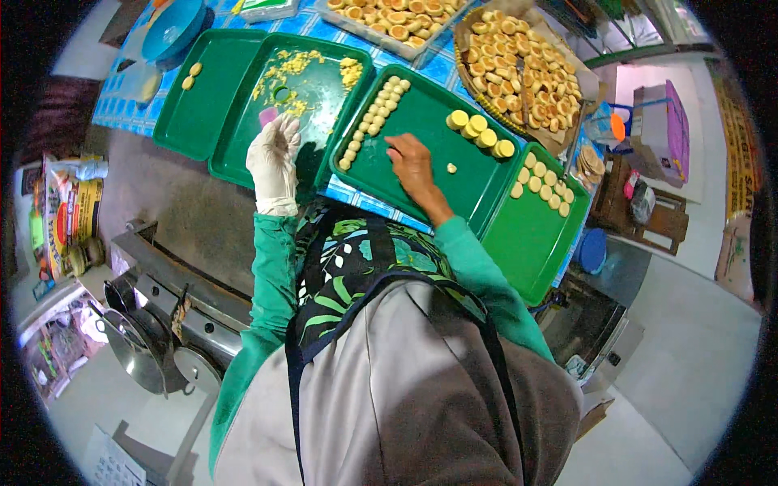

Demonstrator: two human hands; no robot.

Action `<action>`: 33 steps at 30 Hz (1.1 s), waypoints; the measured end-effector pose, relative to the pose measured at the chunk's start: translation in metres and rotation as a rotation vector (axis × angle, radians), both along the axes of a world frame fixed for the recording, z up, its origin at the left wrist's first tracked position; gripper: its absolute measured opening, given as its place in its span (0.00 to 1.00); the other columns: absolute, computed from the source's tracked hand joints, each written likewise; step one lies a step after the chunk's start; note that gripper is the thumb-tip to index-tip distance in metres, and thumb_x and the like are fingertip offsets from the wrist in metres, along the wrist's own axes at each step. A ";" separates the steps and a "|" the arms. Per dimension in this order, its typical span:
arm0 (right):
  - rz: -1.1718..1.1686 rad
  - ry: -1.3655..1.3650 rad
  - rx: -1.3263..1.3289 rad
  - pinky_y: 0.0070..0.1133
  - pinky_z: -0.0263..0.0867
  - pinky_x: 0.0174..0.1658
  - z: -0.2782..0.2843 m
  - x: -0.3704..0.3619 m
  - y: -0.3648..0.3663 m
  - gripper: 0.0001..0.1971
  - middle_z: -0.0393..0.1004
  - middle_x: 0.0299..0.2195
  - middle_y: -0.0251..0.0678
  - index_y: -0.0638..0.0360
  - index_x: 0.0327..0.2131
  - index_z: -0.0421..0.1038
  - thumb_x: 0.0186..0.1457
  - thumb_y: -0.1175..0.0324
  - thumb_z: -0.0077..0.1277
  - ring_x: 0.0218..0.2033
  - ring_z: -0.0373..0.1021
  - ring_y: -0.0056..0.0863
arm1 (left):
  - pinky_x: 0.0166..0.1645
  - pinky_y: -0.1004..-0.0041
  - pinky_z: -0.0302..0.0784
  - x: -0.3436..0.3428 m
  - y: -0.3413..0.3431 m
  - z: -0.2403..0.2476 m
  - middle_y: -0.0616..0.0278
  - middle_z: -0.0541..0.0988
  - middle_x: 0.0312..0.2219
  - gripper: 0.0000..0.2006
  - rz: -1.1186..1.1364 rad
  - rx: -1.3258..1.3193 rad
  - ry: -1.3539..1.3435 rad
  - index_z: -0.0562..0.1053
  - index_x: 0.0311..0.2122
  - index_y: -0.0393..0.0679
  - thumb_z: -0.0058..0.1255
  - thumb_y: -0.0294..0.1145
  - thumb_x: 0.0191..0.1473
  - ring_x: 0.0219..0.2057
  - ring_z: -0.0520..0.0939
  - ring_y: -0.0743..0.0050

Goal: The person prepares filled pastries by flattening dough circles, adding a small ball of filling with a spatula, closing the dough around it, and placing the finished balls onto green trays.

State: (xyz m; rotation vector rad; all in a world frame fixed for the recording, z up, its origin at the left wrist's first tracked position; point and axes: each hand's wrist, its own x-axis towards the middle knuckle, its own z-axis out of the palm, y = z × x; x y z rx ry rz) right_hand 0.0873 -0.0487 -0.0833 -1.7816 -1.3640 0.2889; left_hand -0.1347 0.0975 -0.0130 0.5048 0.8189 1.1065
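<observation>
My left hand [274, 162], in a white glove, is closed over the front of a green tray with yellow crumbly filling [293, 66]. A small flat pink piece [268, 116] shows at its fingertips. Bare, my right hand [413, 166] hovers over the middle of the neighbouring green tray [421, 113], its fingers curled. Whether anything is between them is hidden. Left of it, pale dough balls [378, 120] stand in rows. To its right are short stacks of yellow dough discs [478, 130] and a small loose dough lump [451, 168].
Another green tray [539, 235] at the right holds flat dough rounds [543, 185]. The far-left tray [186, 121] has a few pieces. Behind are a woven basket of browned pastries [519, 73], a clear pastry box [389, 32] and a blue bowl [174, 31]. A metal stove [203, 316] stands lower left.
</observation>
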 end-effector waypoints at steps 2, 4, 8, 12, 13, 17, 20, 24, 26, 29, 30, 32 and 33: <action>0.026 -0.085 -0.007 0.32 0.69 0.37 -0.005 -0.014 0.025 0.13 0.74 0.32 0.43 0.59 0.38 0.76 0.44 0.78 0.58 0.35 0.72 0.42 | 0.40 0.76 0.79 -0.014 0.004 -0.004 0.52 0.80 0.39 0.14 0.033 -0.004 -0.005 0.73 0.45 0.31 0.50 0.33 0.61 0.39 0.82 0.65; 0.001 -0.267 -0.090 0.35 0.68 0.36 -0.011 -0.026 0.041 0.13 0.73 0.34 0.44 0.59 0.36 0.73 0.43 0.77 0.60 0.37 0.70 0.44 | 0.40 0.76 0.80 -0.025 0.005 -0.002 0.52 0.80 0.39 0.14 0.074 -0.032 -0.034 0.73 0.45 0.31 0.49 0.32 0.61 0.39 0.82 0.66; -0.062 -0.377 -0.035 0.34 0.68 0.32 -0.033 -0.021 0.058 0.12 0.73 0.31 0.44 0.59 0.35 0.73 0.44 0.78 0.57 0.31 0.70 0.44 | 0.48 0.71 0.79 -0.043 0.011 -0.013 0.47 0.76 0.45 0.19 0.067 0.018 -0.029 0.67 0.51 0.25 0.42 0.34 0.65 0.45 0.80 0.62; -0.266 0.649 0.085 0.31 0.65 0.22 -0.026 -0.008 0.058 0.07 0.71 0.22 0.41 0.63 0.32 0.72 0.46 0.79 0.54 0.20 0.68 0.34 | 0.48 0.70 0.78 -0.051 0.016 -0.018 0.48 0.76 0.45 0.19 0.058 0.009 -0.040 0.67 0.51 0.26 0.43 0.34 0.64 0.45 0.80 0.61; -0.345 1.394 0.028 0.30 0.65 0.20 -0.013 -0.006 0.057 0.05 0.71 0.19 0.40 0.65 0.31 0.71 0.47 0.78 0.53 0.17 0.67 0.31 | 0.48 0.70 0.78 -0.053 0.017 -0.016 0.48 0.76 0.46 0.19 0.069 -0.027 -0.041 0.67 0.51 0.26 0.44 0.34 0.64 0.45 0.80 0.61; -0.219 1.334 -0.107 0.18 0.61 0.16 0.023 -0.014 0.036 0.05 0.72 0.20 0.36 0.64 0.29 0.71 0.47 0.77 0.57 0.15 0.65 0.20 | 0.42 0.74 0.80 -0.052 0.026 -0.014 0.51 0.79 0.41 0.16 0.103 -0.074 -0.044 0.72 0.46 0.29 0.50 0.33 0.60 0.40 0.82 0.64; -0.339 0.956 -0.142 0.19 0.61 0.16 0.000 -0.024 0.043 0.05 0.73 0.20 0.33 0.63 0.29 0.73 0.48 0.76 0.59 0.15 0.65 0.18 | 0.42 0.73 0.80 -0.045 0.034 -0.013 0.51 0.79 0.40 0.16 0.088 -0.114 -0.055 0.72 0.46 0.30 0.51 0.32 0.59 0.39 0.82 0.64; -0.312 0.080 -0.003 0.30 0.66 0.24 -0.029 -0.030 0.050 0.05 0.71 0.20 0.36 0.62 0.27 0.72 0.46 0.75 0.58 0.21 0.69 0.32 | 0.47 0.72 0.79 -0.035 0.044 -0.011 0.50 0.77 0.45 0.17 -0.011 -0.071 -0.021 0.68 0.50 0.29 0.42 0.34 0.64 0.43 0.81 0.65; -0.200 -0.340 0.031 0.39 0.66 0.32 -0.026 -0.042 0.054 0.04 0.67 0.23 0.43 0.61 0.23 0.70 0.41 0.76 0.55 0.30 0.68 0.45 | 0.46 0.72 0.79 -0.034 0.047 -0.011 0.50 0.77 0.45 0.17 -0.014 -0.062 -0.019 0.68 0.50 0.29 0.42 0.34 0.64 0.43 0.81 0.65; -0.128 -0.482 -0.103 0.38 0.66 0.31 -0.019 -0.053 0.050 0.04 0.67 0.24 0.44 0.60 0.22 0.69 0.41 0.77 0.55 0.30 0.68 0.44 | 0.46 0.73 0.79 -0.031 0.045 -0.011 0.50 0.77 0.44 0.17 -0.026 -0.041 -0.017 0.69 0.49 0.29 0.43 0.33 0.64 0.43 0.81 0.65; -0.131 -0.483 -0.104 0.38 0.66 0.31 -0.015 -0.054 0.048 0.04 0.67 0.24 0.44 0.60 0.22 0.69 0.41 0.77 0.55 0.30 0.68 0.44 | 0.46 0.73 0.79 -0.030 0.044 -0.011 0.51 0.77 0.44 0.16 -0.032 -0.031 -0.017 0.69 0.49 0.29 0.43 0.33 0.64 0.43 0.81 0.65; 0.047 -0.526 -0.203 0.35 0.67 0.29 -0.012 -0.046 0.043 0.06 0.73 0.27 0.44 0.61 0.31 0.75 0.45 0.76 0.55 0.28 0.71 0.43 | 0.45 0.73 0.78 -0.024 0.041 -0.011 0.51 0.78 0.44 0.16 -0.049 0.012 0.024 0.70 0.48 0.29 0.44 0.33 0.63 0.43 0.81 0.66; 0.043 -0.530 -0.205 0.35 0.67 0.29 -0.010 -0.040 0.039 0.06 0.73 0.27 0.44 0.61 0.31 0.75 0.45 0.76 0.55 0.28 0.71 0.43 | 0.45 0.73 0.78 -0.021 0.040 -0.010 0.51 0.78 0.43 0.16 -0.063 0.054 0.071 0.70 0.48 0.29 0.46 0.33 0.63 0.43 0.81 0.66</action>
